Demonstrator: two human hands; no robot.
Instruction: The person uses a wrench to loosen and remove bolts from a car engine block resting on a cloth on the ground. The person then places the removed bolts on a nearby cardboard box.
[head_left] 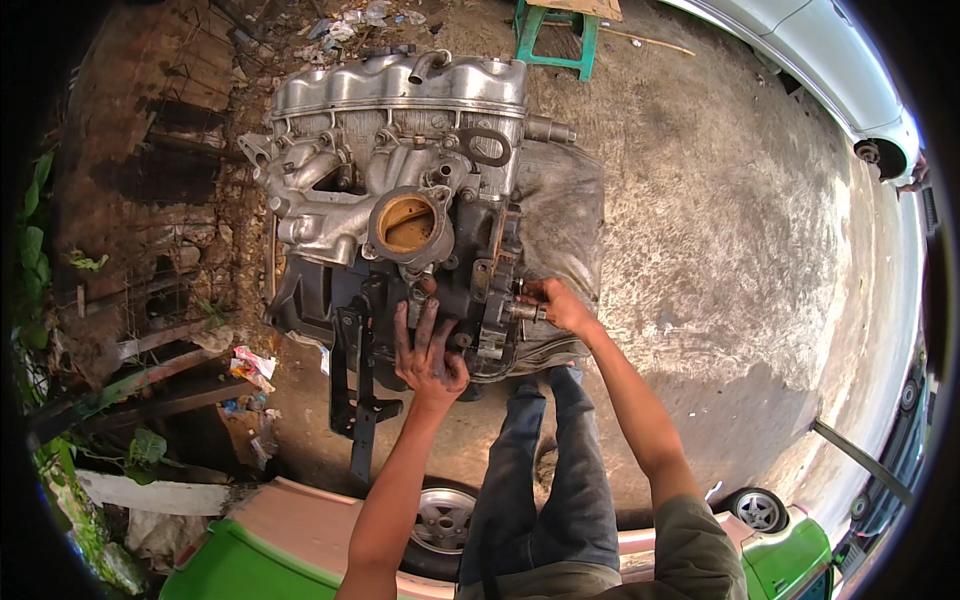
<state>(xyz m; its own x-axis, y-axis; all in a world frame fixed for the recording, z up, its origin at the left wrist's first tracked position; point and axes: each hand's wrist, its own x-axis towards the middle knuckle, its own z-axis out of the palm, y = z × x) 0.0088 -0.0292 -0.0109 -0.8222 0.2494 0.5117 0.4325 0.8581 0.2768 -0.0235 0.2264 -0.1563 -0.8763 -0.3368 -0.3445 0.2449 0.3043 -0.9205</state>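
A car engine (345,225) fills the space before me, with a silver ribbed top cover (400,88) on its far side. Its intake manifold has a round opening (406,224) with a brownish inside. My left hand (432,362) rests on the dark lower part of the engine, fingers spread and stretched out. At the engine's right end, my right hand (560,304) has its fingers bent together beside a short metal shaft (524,312). What those fingertips pinch is too small to make out. A black metal bracket (348,365) stands left of my left hand.
Grey crumpled sheeting (565,215) lies under the engine's right side. Broken timber (165,375) and litter (252,368) lie to the left. A green stool (555,45) stands at the far side, a light-coloured car (800,45) at far right. Behind my legs is a green-and-pink vehicle (300,515).
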